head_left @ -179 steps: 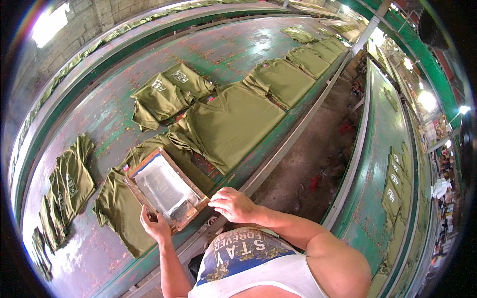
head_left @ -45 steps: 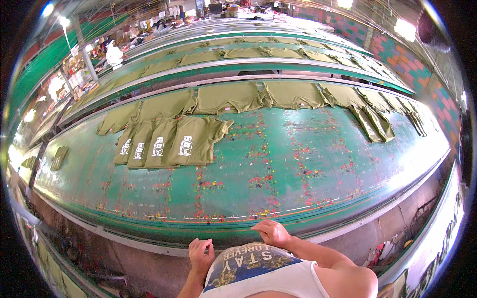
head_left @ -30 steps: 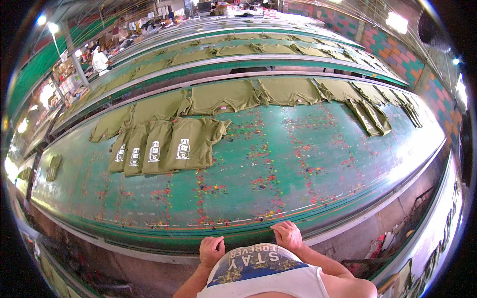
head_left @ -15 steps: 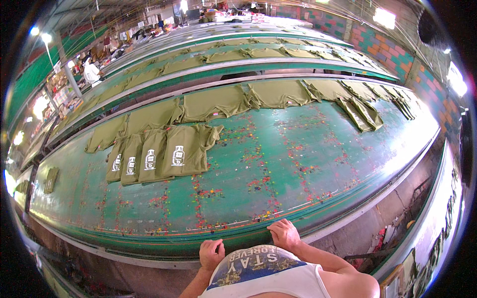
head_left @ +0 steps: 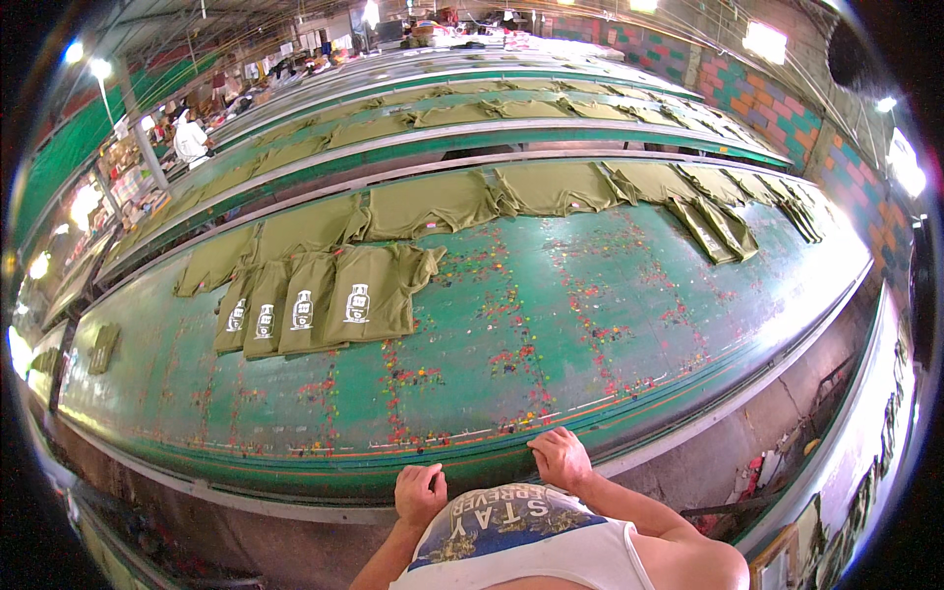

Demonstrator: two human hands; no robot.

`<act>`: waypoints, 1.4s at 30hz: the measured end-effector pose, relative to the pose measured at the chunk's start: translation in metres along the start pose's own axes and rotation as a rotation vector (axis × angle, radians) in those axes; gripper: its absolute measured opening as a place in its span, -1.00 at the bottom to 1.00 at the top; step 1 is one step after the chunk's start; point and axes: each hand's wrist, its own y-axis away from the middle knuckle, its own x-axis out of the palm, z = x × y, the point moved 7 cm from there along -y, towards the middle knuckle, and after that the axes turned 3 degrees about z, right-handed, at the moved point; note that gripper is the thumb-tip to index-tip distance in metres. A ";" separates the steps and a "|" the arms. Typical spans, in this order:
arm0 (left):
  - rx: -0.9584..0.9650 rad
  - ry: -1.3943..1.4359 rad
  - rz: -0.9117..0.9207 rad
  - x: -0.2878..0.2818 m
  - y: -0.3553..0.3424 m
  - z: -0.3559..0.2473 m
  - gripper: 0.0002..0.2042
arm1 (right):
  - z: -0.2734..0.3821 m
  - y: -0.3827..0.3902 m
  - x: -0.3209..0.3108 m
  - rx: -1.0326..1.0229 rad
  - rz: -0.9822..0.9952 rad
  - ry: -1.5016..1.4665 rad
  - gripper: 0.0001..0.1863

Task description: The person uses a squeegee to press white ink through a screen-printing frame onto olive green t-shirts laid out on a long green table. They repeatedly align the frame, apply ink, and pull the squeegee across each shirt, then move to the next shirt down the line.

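My left hand (head_left: 421,494) has its fingers curled at the near edge of the long green table (head_left: 590,374), just left of my printed tank top (head_left: 501,521). To the right of the top, my right hand (head_left: 559,457) is likewise bent at the edge. I see nothing in either hand. Beyond them lie folded olive shirts (head_left: 359,305) with white prints at the left, a row of flat olive shirts (head_left: 433,202) along the far side, and more folded shirts (head_left: 708,226) at the right.
Parallel tables with more shirts (head_left: 462,113) stretch behind. A person in white (head_left: 189,143) stands at the back left near a pillar (head_left: 147,152). Another table (head_left: 855,413) runs down my right side, beside a coloured block wall (head_left: 846,157). Lights and wires hang overhead.
Six seconds ago both hands held a screen frame over shirts; now the frame is out of them and my view faces another table. Lately my hands have shifted only slightly.
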 end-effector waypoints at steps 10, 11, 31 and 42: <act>-0.034 0.010 0.018 -0.002 -0.001 -0.004 -0.84 | -0.002 0.001 0.003 0.002 -0.015 0.022 -0.83; -0.034 0.010 0.018 -0.002 -0.001 -0.004 -0.84 | -0.002 0.001 0.003 0.006 -0.014 0.023 -0.83; -0.024 0.005 0.012 -0.004 -0.002 -0.007 -0.83 | -0.001 0.000 0.002 -0.002 -0.015 0.019 -0.83; -0.045 -0.020 0.023 -0.005 -0.006 -0.010 -0.82 | -0.005 0.002 0.006 0.025 0.032 0.029 -0.78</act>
